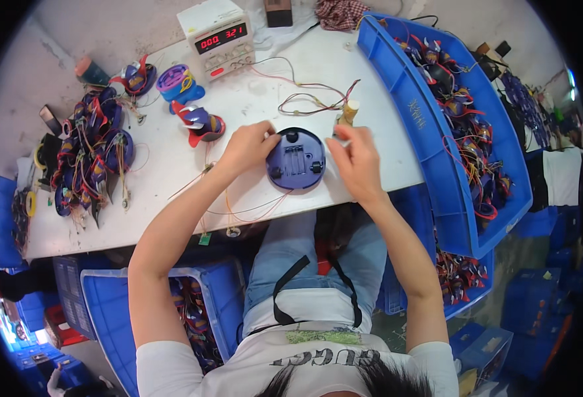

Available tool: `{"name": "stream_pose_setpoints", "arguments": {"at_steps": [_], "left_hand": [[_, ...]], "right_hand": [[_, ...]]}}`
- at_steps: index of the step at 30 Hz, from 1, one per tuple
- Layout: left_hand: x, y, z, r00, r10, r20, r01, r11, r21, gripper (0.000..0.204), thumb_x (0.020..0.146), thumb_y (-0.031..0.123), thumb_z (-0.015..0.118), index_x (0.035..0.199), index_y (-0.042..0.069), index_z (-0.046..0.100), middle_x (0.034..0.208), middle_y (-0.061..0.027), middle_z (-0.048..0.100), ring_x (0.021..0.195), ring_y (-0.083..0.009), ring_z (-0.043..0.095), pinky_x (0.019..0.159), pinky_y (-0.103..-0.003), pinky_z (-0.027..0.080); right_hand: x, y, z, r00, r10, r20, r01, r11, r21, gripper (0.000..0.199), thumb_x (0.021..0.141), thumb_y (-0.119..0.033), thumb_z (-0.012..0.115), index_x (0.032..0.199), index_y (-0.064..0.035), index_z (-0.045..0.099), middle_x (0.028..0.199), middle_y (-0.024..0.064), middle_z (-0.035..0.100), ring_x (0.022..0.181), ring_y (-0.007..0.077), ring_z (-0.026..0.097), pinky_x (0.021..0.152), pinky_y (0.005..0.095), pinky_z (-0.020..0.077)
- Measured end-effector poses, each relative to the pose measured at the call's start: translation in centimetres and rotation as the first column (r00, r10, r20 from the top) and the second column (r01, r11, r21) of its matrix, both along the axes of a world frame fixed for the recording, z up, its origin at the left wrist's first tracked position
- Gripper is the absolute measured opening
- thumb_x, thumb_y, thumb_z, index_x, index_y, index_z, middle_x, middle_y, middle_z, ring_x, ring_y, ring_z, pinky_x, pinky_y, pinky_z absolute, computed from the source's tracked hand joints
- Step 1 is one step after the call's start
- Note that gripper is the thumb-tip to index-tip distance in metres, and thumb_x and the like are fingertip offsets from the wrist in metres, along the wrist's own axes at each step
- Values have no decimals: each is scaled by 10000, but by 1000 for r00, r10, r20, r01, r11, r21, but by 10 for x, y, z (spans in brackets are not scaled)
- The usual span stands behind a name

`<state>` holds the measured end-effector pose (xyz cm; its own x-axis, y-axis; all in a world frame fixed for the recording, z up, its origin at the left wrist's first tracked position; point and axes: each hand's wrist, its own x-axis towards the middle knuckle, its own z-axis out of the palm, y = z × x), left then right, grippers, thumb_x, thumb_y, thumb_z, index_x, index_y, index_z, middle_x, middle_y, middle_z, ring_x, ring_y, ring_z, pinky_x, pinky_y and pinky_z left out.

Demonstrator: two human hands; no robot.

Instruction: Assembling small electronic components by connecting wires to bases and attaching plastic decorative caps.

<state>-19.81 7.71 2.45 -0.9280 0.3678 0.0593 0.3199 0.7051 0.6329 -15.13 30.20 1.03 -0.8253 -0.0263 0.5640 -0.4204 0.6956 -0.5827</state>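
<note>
A round purple-blue plastic base [295, 161], with a slotted compartment and small black wheels, lies on the white table in front of me. My left hand [249, 144] grips its upper left rim between bent fingers and thumb. To the right of the base, apart from it, is my right hand [356, 162], slightly blurred. Its fingers are curled and its thumb and forefinger come close together; what they pinch, if anything, is too small to make out. Just beyond those fingertips stands a tan cylinder [349, 111]. Thin wires trail from the base's lower left toward a small green circuit board [204, 239] over the table edge.
A red-and-purple figure part [201, 124] stands left of my left hand. Behind it are a purple-and-blue round piece [177, 83] and a white power supply [216, 38] with leads. Wired parts [93, 155] pile at left; a blue bin [430, 126] of more flanks the right.
</note>
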Motion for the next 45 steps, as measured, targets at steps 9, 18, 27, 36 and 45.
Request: {"name": "stream_pose_setpoints", "arguments": {"at_steps": [9, 18, 27, 36, 45], "left_hand": [[22, 1, -6, 977, 208, -48, -204, 975, 86, 221, 841, 181, 562, 949, 10, 651, 773, -161, 676, 678, -315, 629, 623, -368, 481], [20, 7, -16, 979, 165, -117, -132, 961, 244, 212, 840, 142, 552, 996, 38, 652, 836, -142, 687, 698, -322, 634, 631, -367, 481], [16, 8, -33, 946, 179, -270, -93, 949, 302, 215, 832, 140, 560, 1004, 49, 652, 862, -103, 692, 714, -315, 637, 632, -374, 485], [8, 9, -34, 949, 141, -281, -71, 967, 246, 248, 843, 121, 593, 1073, 45, 650, 795, -115, 685, 625, -270, 609, 596, -336, 471], [41, -25, 14, 944, 131, -304, -20, 939, 343, 316, 859, 180, 624, 1153, 66, 610, 863, -90, 654, 679, -210, 587, 621, -302, 471]], "right_hand": [[-43, 19, 43, 904, -26, 428, 63, 995, -72, 251, 816, -108, 683, 977, 57, 585, 848, 116, 607, 648, 200, 547, 611, 297, 467], [-8, -24, 46, 864, 411, 293, -266, 864, -427, 215, 820, -62, 697, 990, 6, 585, 875, 79, 613, 657, 150, 540, 624, 239, 460], [6, -30, 22, 928, 364, 77, -368, 928, 54, 205, 786, -36, 689, 963, -33, 587, 904, 66, 558, 604, 161, 510, 545, 262, 433], [-6, -34, 40, 880, 349, 322, -401, 909, 111, 196, 791, -84, 685, 935, -15, 571, 911, 89, 566, 681, 221, 530, 625, 307, 447], [20, -42, 39, 971, 190, 143, -195, 981, 22, 362, 788, -82, 677, 1106, -13, 520, 974, 112, 547, 735, 210, 524, 645, 270, 443]]}}
